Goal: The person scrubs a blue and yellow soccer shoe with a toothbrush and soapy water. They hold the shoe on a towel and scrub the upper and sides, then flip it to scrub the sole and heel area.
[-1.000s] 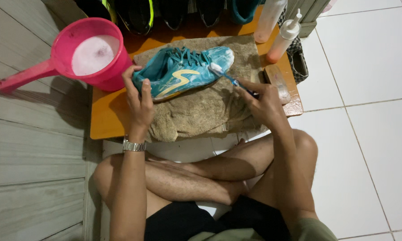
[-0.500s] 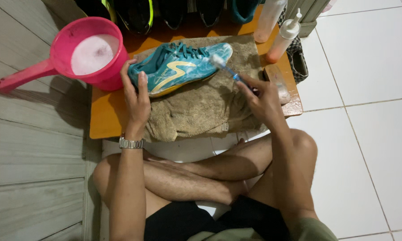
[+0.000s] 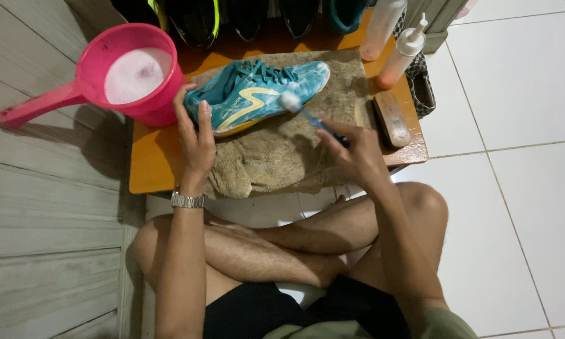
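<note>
A teal sports shoe point(image 3: 257, 94) with a yellow stripe lies on its side on a tan towel point(image 3: 282, 154), toe to the right, flecked with foam. My left hand point(image 3: 194, 132) grips its heel end, thumb on the collar; a metal watch sits on that wrist. My right hand point(image 3: 354, 150) holds a blue toothbrush point(image 3: 301, 108) whose foamy white head touches the shoe's side near the middle.
The towel covers a low orange wooden table point(image 3: 147, 169). A pink dipper point(image 3: 132, 75) of soapy water stands at its left. Two bottles point(image 3: 389, 37) and a wooden brush point(image 3: 392, 118) sit at the right. Dark shoes point(image 3: 201, 19) line the back. My crossed legs are below.
The toothbrush head has moved left from the shoe's toe to its middle side. My left hand stays on the heel. The shoe has shifted slightly.
</note>
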